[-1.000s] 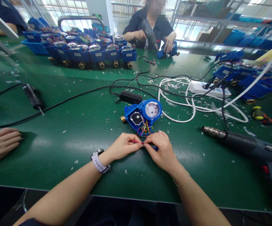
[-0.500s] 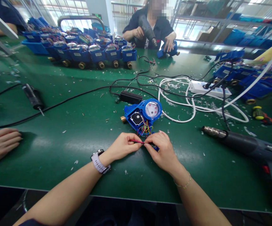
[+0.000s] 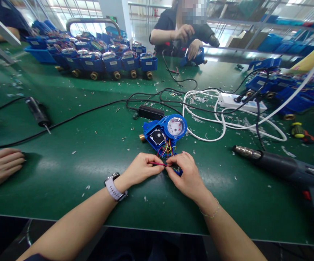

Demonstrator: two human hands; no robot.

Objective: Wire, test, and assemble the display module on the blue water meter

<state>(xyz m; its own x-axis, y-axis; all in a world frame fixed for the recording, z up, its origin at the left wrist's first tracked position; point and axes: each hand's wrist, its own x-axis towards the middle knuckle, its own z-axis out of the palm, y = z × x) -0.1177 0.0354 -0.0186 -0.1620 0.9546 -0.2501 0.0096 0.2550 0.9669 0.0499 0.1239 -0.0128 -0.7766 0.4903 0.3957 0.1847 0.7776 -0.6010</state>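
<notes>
A blue water meter [image 3: 157, 135] with a round white dial [image 3: 176, 127] and a brass fitting [image 3: 142, 137] lies on the green table. Thin coloured wires [image 3: 167, 148] spill from its open housing toward me. My left hand [image 3: 145, 167] pinches a red wire [image 3: 157, 163] just in front of the meter. At the same wire's other end, my right hand [image 3: 184, 170] is closed with thumb and forefinger together. A small blue part [image 3: 179, 172] shows under the right fingers; most of it is hidden.
A heat gun [image 3: 281, 166] lies at right, a black electric screwdriver [image 3: 38, 111] at left. Behind the meter are a black adapter [image 3: 150, 112], cables and a white power strip [image 3: 242, 102]. Blue meters [image 3: 112, 62] stand in rows. Another person's hand [image 3: 3, 167] rests at left; a co-worker [image 3: 173, 34] sits opposite.
My hands stay nearly in place, with the right fingers shifting slightly on the wire. Across the table, the co-worker has raised the heat gun and swung its nozzle to the right.
</notes>
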